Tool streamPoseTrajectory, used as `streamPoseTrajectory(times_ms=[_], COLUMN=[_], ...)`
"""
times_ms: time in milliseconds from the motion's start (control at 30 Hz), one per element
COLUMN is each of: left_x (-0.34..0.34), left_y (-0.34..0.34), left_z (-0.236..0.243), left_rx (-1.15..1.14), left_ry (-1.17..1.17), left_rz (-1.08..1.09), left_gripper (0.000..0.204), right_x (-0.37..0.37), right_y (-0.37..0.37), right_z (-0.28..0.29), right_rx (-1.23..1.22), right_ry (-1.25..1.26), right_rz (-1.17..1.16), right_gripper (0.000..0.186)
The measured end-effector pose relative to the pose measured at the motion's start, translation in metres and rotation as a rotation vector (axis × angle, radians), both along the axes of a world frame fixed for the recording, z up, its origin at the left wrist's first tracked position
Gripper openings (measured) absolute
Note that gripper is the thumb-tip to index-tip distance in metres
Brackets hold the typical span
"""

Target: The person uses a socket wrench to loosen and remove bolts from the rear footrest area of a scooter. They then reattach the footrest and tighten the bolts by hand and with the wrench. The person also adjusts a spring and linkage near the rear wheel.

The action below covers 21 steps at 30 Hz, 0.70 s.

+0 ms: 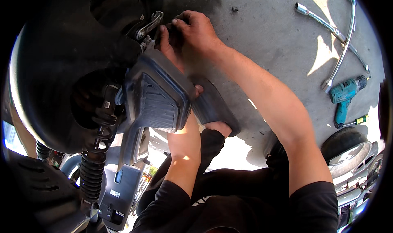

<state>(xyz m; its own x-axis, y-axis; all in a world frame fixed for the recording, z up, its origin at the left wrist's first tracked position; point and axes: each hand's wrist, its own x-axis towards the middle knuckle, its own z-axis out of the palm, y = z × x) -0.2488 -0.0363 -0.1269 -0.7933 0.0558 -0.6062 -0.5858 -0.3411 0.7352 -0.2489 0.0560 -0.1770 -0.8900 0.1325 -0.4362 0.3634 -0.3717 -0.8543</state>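
My left hand reaches up behind a black ribbed plastic housing, which hides my wrist. Its visible finger stands upright, close beside a small metal lever arm with a bolt, on the dark vehicle. Just right of that lever, my right hand is closed in a pinch, thumb and forefinger together. The two hands' fingertips nearly meet around a dark, shadowed spot. Whatever they grip there is too dark to make out.
A black coil spring shock absorber hangs at lower left. My foot in a black sandal is below my hands. On the grey floor at right lie a cross wrench, a teal cordless drill, a screwdriver and a tyred wheel. A small dark bolt lies farther off.
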Motion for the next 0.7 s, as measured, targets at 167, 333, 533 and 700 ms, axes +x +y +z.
streamPoseTrajectory(times_ms=[167,333,533,700], left_x=[0.001,0.005,0.009,0.004], left_y=[0.006,-0.024,-0.044,-0.052], left_z=[0.019,-0.010,-0.034,-0.034], left_rx=[-0.029,0.354,0.587,0.410], left_ry=[-0.213,0.029,0.120,0.205], left_rz=[0.229,0.152,0.126,-0.002], left_gripper=[0.041,0.038,0.035,0.033], right_x=[-0.009,-0.017,-0.019,-0.015], right_y=[0.016,0.003,0.000,0.021], right_z=[0.009,0.031,0.035,0.042], right_rx=[0.140,0.332,0.213,0.133], right_ry=[0.084,0.134,0.113,0.144], right_rz=[0.180,0.196,0.182,0.375], right_gripper=[0.025,0.025,0.023,0.033])
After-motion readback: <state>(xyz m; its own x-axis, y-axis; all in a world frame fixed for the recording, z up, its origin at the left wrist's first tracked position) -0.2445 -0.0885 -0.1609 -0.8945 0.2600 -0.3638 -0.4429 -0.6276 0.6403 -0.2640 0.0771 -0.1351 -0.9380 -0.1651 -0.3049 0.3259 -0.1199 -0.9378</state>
